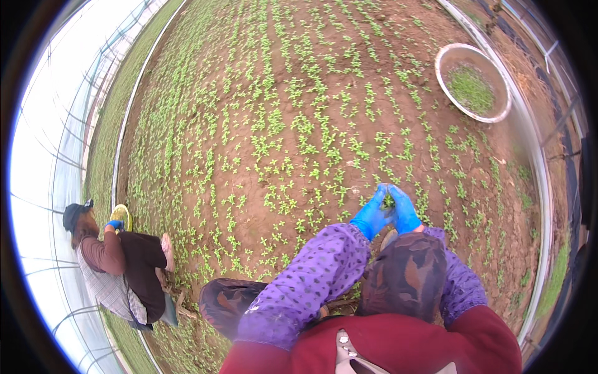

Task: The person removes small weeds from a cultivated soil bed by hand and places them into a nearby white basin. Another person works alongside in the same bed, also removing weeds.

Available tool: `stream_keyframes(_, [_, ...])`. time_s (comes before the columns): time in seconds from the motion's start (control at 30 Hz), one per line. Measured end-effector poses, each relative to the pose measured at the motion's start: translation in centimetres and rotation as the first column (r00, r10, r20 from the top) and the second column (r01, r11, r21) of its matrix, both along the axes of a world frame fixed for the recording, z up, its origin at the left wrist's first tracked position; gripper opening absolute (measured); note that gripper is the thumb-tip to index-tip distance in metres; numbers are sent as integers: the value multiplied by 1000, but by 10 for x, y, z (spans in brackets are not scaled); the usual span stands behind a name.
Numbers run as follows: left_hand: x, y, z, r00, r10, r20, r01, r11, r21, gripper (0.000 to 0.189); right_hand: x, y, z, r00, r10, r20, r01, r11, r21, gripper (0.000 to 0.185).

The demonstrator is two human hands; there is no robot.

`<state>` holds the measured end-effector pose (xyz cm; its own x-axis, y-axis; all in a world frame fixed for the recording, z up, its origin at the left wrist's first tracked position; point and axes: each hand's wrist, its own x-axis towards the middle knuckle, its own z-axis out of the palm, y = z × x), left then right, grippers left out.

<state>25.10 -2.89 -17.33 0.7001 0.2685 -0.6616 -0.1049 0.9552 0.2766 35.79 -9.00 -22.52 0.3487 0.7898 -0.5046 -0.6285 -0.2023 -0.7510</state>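
Note:
Both of my hands wear blue gloves and meet just beyond my right knee, close above the soil. A small tuft of green plants (388,201) shows between them. My left hand (372,216) slants in from the left with its fingertips against those of my right hand (403,210). The fingers partly hide the tuft, so which hand grips it is hard to make out. Rows of small green seedlings (314,173) grow in the brown soil around my hands.
A wide pale-rimmed basin (502,112) with green plants inside stands at the upper right, beside a pale rail (537,154). At the left, another person (107,262) sits low, a blue-gloved hand at a yellow-rimmed container (128,216). Plastic greenhouse sheeting (56,154) curves along the left.

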Motion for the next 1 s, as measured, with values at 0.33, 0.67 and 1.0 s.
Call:
stream_keyframes(0.33, [-95,37,78,986,-122,-113,160,874,460,47,74,-16,-14,364,-175,-915,446,895,6,24])
stream_keyframes(0.67, [-209,64,173,964,195,-182,-1,683,730,22,306,64,135,742,-468,-480,639,711,294,68])
stream_keyframes(1.0, [-177,19,159,856,-377,-355,503,441,743,43,174,139,121,845,284,453,-346,936,59,29])
